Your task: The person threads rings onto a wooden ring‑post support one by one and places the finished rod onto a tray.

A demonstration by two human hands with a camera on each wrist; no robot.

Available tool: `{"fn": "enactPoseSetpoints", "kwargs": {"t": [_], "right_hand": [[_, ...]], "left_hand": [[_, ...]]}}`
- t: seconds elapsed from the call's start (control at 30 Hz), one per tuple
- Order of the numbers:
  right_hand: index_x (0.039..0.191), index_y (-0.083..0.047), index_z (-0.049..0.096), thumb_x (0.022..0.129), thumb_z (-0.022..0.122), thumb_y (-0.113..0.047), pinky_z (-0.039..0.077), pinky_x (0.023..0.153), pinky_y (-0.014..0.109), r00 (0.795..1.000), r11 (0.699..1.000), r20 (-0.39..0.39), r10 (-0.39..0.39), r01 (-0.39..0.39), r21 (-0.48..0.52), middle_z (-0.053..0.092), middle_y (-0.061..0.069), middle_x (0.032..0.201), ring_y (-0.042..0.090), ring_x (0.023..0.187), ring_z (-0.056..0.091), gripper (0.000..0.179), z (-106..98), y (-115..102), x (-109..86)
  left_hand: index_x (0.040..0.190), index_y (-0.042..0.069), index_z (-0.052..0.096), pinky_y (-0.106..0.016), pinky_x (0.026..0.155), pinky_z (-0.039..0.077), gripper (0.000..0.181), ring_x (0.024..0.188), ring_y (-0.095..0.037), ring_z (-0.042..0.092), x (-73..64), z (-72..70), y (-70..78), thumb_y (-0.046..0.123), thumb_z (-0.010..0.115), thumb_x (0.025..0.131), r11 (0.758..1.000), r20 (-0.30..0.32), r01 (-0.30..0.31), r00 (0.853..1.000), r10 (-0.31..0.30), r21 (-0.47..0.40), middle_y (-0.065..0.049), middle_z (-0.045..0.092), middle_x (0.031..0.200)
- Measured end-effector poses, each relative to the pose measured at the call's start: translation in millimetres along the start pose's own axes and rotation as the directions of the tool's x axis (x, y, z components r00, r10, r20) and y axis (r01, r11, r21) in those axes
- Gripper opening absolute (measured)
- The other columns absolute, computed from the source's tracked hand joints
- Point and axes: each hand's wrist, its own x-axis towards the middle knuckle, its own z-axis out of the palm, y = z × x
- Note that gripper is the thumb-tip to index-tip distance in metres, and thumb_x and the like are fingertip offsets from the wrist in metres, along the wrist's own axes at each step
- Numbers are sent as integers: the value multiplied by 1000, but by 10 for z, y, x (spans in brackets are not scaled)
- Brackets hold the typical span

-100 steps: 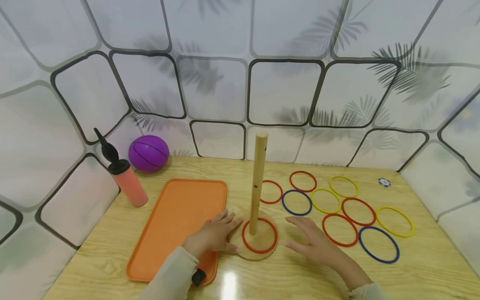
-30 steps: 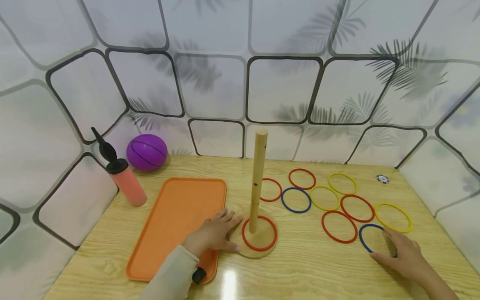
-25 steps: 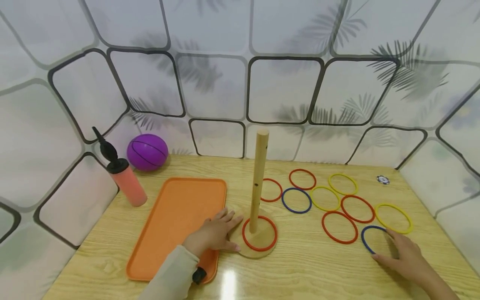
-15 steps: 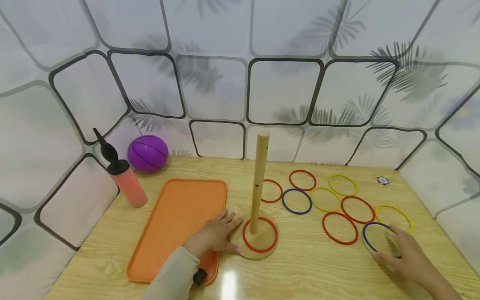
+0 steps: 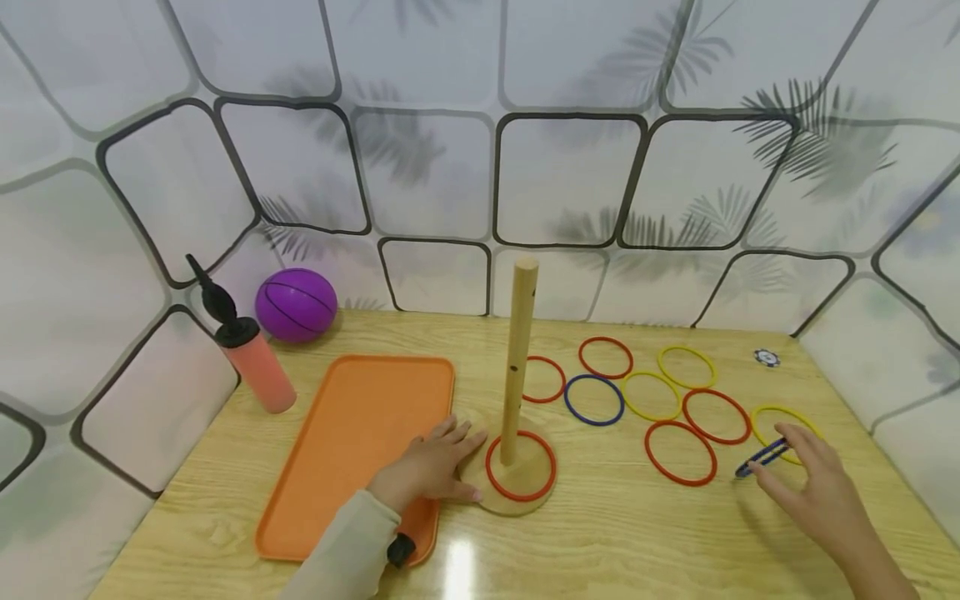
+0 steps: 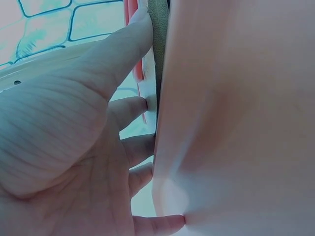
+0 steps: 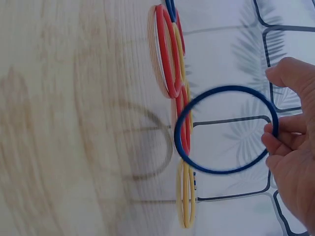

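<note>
My right hand grips a thin blue ring at its edge. That ring hangs tilted above the table at the right, and its shadow falls on the wood. My left hand lies with fingers spread at the left side of a round wooden base. In the left wrist view the fingers lie along the tray's rim. An upright wooden peg stands on the base, with one red ring lying around its foot.
Several red, yellow and blue rings lie flat right of the peg, the nearest a red ring. An orange tray lies under the left forearm. Behind it are a pink hand pump and a purple ball. A chip lies far right.
The right hand moved from beside the peg to the blue ring at the right, took hold of it, then lifted and tilted it off the table. My left hand stayed in place.
</note>
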Motion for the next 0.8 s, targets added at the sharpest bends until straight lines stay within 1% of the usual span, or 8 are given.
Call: {"fn": "enactPoseSetpoints", "kwargs": {"t": [0.03, 0.07, 0.13, 0.2, 0.27, 0.37, 0.57, 0.8], "right_hand": [[134, 10, 41, 82, 71, -6, 30, 78, 72, 1000, 1000, -28, -6, 6, 1, 41, 34, 127, 50, 111, 36, 62, -1, -13, 0], [134, 9, 43, 80, 71, -5, 33, 87, 67, 997, 1000, -66, -25, 25, 0, 43, 32, 126, 40, 116, 39, 62, 4, -21, 0], [134, 7, 46, 79, 72, -3, 34, 104, 47, 986, 996, -144, -80, 83, 18, 46, 24, 125, 19, 123, 39, 62, 12, -39, 4], [129, 8, 52, 87, 69, -18, 30, 105, 21, 958, 985, -235, -165, 174, 17, 50, 15, 119, -1, 121, 37, 52, 20, -60, 27], [117, 9, 61, 90, 64, -33, 22, 94, 1, 910, 964, -327, -253, 266, -7, 53, 4, 112, -17, 115, 33, 50, 24, -86, 65], [97, 11, 68, 90, 55, -51, 30, 91, 1, 854, 937, -406, -326, 349, -18, 59, -2, 104, -14, 113, 42, 65, 16, -149, 119], [90, 11, 69, 91, 53, -51, 33, 90, 2, 850, 928, -401, -341, 371, -1, 61, -1, 101, -12, 111, 46, 64, 26, -236, 146], [85, 7, 71, 89, 57, -49, 37, 85, 3, 821, 916, -449, -353, 402, 14, 63, 8, 93, -11, 98, 51, 58, 67, -293, 172]], "left_hand": [[149, 22, 34, -64, 102, 27, 86, 143, -31, 15, 0, -2, 2, 52, 70, 77, 1000, 1, 0, 1000, 0, -1, -10, 27, 154], [149, 22, 34, -64, 102, 27, 86, 143, -31, 15, -2, -4, 3, 52, 70, 77, 1000, 2, 0, 1000, 0, 0, -10, 26, 154], [149, 22, 34, -64, 102, 27, 86, 143, -31, 15, -7, -9, 6, 52, 70, 78, 1000, 4, 0, 1000, 0, -2, -10, 26, 154], [149, 21, 34, -64, 102, 27, 86, 143, -31, 15, -12, -11, 7, 52, 70, 77, 1000, 5, 0, 1000, 0, -5, -10, 27, 154], [149, 21, 34, -64, 102, 27, 86, 143, -31, 15, -13, -11, 7, 52, 70, 77, 1000, 3, -1, 1000, 1, -7, -10, 27, 154], [148, 21, 35, -65, 102, 26, 86, 143, -32, 16, -11, -9, 5, 52, 71, 77, 1000, -1, -3, 1000, 3, -11, -10, 28, 153], [149, 21, 33, -65, 102, 26, 86, 143, -32, 14, -2, 9, -16, 52, 70, 77, 1000, 3, -2, 1000, 2, -16, -11, 26, 154], [149, 23, 33, -65, 102, 26, 86, 144, -32, 13, -4, 2, -11, 52, 70, 77, 1000, 2, -3, 1000, 3, -20, -11, 26, 154]]}}
